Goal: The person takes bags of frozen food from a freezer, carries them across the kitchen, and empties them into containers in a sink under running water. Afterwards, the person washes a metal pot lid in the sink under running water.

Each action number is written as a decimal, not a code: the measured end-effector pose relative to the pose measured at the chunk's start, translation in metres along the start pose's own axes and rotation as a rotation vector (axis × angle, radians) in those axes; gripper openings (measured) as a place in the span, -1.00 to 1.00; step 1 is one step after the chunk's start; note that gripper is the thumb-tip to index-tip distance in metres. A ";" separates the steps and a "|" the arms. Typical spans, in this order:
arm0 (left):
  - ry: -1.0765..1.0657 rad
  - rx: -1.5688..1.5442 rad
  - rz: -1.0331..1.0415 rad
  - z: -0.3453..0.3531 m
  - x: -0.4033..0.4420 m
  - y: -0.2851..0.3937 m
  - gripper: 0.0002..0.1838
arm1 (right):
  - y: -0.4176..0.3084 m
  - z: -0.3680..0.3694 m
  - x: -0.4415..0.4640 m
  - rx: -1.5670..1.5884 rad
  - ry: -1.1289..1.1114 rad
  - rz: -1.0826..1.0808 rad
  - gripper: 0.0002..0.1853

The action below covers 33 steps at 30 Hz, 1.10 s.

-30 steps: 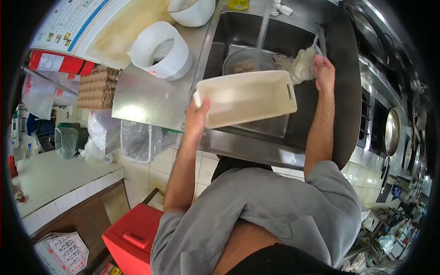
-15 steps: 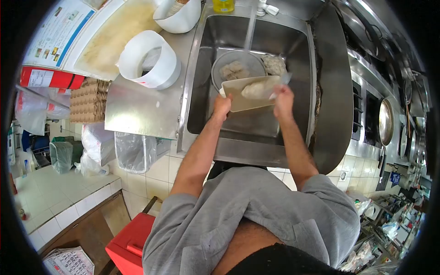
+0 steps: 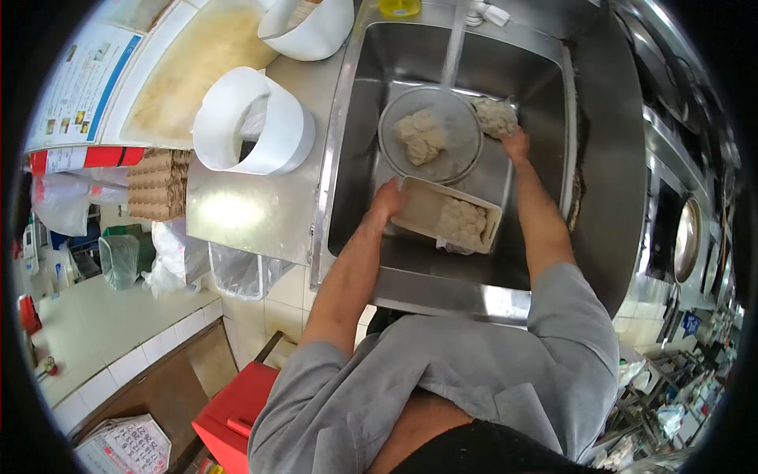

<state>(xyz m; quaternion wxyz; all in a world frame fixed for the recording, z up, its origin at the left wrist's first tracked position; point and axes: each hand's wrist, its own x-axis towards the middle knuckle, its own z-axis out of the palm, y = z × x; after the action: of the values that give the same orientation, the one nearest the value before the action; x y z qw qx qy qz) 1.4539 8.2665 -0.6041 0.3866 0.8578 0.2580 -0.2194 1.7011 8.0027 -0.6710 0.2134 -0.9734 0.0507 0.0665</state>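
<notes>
My left hand [image 3: 387, 199] is closed on the left end of a cream rectangular tub [image 3: 418, 207], low in the steel sink. A clear plastic bag of pale lumpy food [image 3: 463, 222] lies in the tub's right end, part of it hanging over the near rim. Farther back on the right, my right hand [image 3: 515, 144] grips the edge of a second bag of pale lumpy food [image 3: 495, 116]; its fingertips are partly hidden. Between the hands and behind the tub, a round bowl [image 3: 471, 162] holds another pale lump [image 3: 422, 136] under the running water.
A tap [image 3: 487, 13] runs into the sink [image 3: 363, 268]. On the left counter stand two white cut-open containers [image 3: 288, 134], with a stack of egg trays [image 3: 158, 186] beyond. A yellow bottle [image 3: 399, 7] is behind the sink. A pan [image 3: 687, 239] lies to the right.
The tub has come down level and nearer me, with a bag now resting inside. My right hand has left the tub's bag and moved back and right to the other bag.
</notes>
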 end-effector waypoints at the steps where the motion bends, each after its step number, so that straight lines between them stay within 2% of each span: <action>1: -0.043 0.002 0.073 -0.008 -0.004 0.004 -0.36 | 0.008 0.015 0.017 -0.133 -0.017 0.036 -0.44; 2: -0.037 0.002 0.056 -0.013 -0.010 0.007 -0.36 | 0.023 0.031 0.032 -0.129 -0.032 0.027 -0.44; 4: 0.144 -0.154 0.286 -0.025 -0.025 0.014 -0.41 | 0.045 0.060 0.056 -0.053 0.070 -0.067 -0.36; 5: 0.150 -0.157 0.271 -0.033 -0.039 0.020 -0.41 | 0.041 0.066 0.056 -0.053 0.058 -0.077 -0.36; 7: 0.228 -0.229 0.436 -0.054 -0.072 0.031 -0.52 | 0.029 0.062 0.056 0.072 -0.020 0.264 -0.34; 8: 0.235 -0.231 0.425 -0.062 -0.088 0.032 -0.52 | 0.025 0.060 0.057 0.069 -0.029 0.256 -0.34; 10: 0.293 -0.200 0.396 -0.072 -0.122 0.029 -0.56 | 0.031 0.060 0.056 -0.102 -0.152 0.067 -0.36; 11: 0.292 -0.205 0.390 -0.076 -0.137 0.028 -0.56 | 0.033 0.063 0.058 -0.108 -0.157 0.065 -0.36; 13: 0.356 -0.261 0.318 -0.084 -0.161 0.022 -0.58 | 0.037 0.069 0.072 -0.019 -0.131 0.407 -0.56; 14: 0.358 -0.265 0.324 -0.085 -0.170 0.016 -0.58 | 0.041 0.065 0.075 -0.019 -0.123 0.404 -0.56; 16: 0.478 -0.252 0.338 -0.085 -0.182 0.002 -0.62 | 0.040 0.047 0.071 -0.176 -0.366 0.290 -0.53; 17: 0.487 -0.260 0.341 -0.085 -0.186 -0.003 -0.62 | 0.039 0.044 0.064 -0.179 -0.359 0.281 -0.53; 19: 0.722 -0.077 0.492 -0.089 -0.192 -0.012 -0.66 | 0.009 0.031 0.037 -0.236 -0.003 -0.038 -0.39; 21: 0.781 -0.040 0.468 -0.088 -0.194 -0.025 -0.65 | -0.020 0.009 0.036 -0.161 -0.062 0.003 -0.31; 22: 0.836 0.043 0.479 -0.086 -0.192 -0.034 -0.61 | -0.023 0.009 0.035 -0.103 -0.109 0.066 -0.22; 23: 0.886 0.124 0.492 -0.085 -0.189 -0.040 -0.58 | -0.012 0.029 0.045 -0.105 -0.126 0.063 -0.22; 25: 0.882 0.141 0.468 -0.085 -0.183 -0.043 -0.52 | 0.031 0.074 0.086 0.051 -0.018 0.280 -0.06; 26: 0.882 0.153 0.458 -0.085 -0.181 -0.042 -0.47 | 0.039 0.079 0.089 0.041 -0.026 0.280 -0.06; 28: 0.862 0.171 0.438 -0.088 -0.176 -0.034 -0.43 | 0.035 0.078 0.090 -0.149 -0.182 0.226 -0.03; 31: 0.830 0.181 0.441 -0.088 -0.173 -0.034 -0.39 | 0.009 0.045 0.061 -0.052 -0.200 0.304 -0.04; 33: 0.815 0.177 0.451 -0.086 -0.171 -0.034 -0.38 | -0.007 0.032 0.045 -0.103 -0.145 0.308 -0.09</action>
<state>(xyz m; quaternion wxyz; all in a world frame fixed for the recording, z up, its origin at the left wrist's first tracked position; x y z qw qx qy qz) 1.3167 8.3057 -0.4727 0.2171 0.9383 0.1763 0.2033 1.7426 8.0193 -0.7038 0.1536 -0.9564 0.1801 0.1709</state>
